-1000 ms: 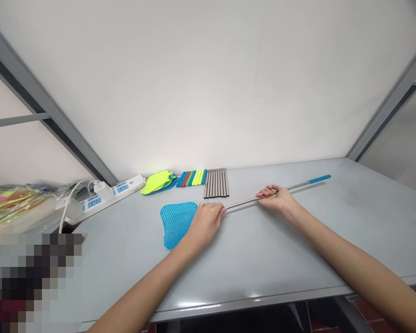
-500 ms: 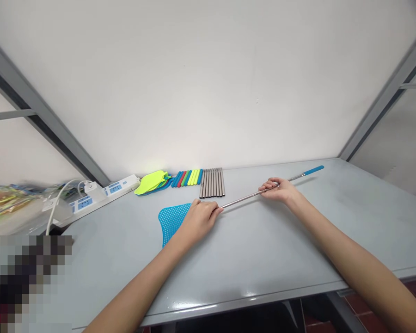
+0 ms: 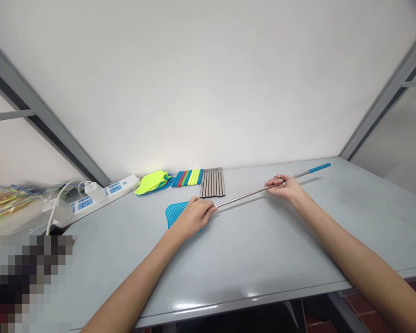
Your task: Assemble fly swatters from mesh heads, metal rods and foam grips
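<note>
A fly swatter with a blue perforated head [image 3: 176, 212], a long thin metal rod [image 3: 241, 197] and a blue grip [image 3: 319, 168] stretches across the table, its grip end raised to the right. My left hand [image 3: 196, 216] is closed around the rod's lower end and covers part of the head. My right hand [image 3: 284, 187] holds the rod nearer the grip, palm turned up and fingers curled over it. Behind my left hand lie a row of metal tubes [image 3: 212, 182], several coloured grips [image 3: 187, 178] and a stack of swatter heads [image 3: 152, 181], yellow-green on top.
A white power strip [image 3: 121, 186] with plugs and a white cable runs along the table's left side. Plastic-wrapped items [image 3: 14, 208] lie beyond it. The grey table [image 3: 263, 259] ends at a wall behind and a front edge near me. A pixelated patch covers the lower left.
The swatter's grip end has shifted right and slightly up, together with my right hand. My left hand has slid a little left, now covering more of the head, which has also moved right.
</note>
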Motion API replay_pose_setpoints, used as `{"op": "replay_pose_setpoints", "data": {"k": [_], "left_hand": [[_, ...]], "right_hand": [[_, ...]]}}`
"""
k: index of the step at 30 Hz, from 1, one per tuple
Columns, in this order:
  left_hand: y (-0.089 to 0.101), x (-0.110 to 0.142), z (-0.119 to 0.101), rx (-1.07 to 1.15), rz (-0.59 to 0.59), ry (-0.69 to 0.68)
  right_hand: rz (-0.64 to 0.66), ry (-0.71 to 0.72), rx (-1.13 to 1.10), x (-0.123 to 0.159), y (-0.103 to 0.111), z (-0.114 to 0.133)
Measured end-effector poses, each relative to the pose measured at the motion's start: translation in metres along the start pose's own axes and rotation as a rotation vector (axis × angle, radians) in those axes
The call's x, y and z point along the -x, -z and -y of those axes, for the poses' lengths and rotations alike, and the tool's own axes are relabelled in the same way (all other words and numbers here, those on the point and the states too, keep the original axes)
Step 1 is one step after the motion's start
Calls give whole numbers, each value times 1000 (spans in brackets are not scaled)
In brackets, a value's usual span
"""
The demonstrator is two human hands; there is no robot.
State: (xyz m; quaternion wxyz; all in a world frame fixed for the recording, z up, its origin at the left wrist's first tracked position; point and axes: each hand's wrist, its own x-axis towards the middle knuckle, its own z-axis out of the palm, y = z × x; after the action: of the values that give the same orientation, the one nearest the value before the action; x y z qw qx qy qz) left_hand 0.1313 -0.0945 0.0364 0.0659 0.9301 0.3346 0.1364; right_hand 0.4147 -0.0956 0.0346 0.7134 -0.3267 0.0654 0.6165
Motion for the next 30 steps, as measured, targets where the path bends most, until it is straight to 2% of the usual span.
{"op": "replay_pose_setpoints", "data": {"k": [11,23,30], "left_hand": [[-2,2,-10,7,38,-24],[-10,6,-22,-40,24,33],[0,6,-19,-117,33,60]], "right_hand": [[17,-106,25,9,3,-47],[55,-35,-17,18,7,-59],[101,29,-82,30,8,-76]]}}
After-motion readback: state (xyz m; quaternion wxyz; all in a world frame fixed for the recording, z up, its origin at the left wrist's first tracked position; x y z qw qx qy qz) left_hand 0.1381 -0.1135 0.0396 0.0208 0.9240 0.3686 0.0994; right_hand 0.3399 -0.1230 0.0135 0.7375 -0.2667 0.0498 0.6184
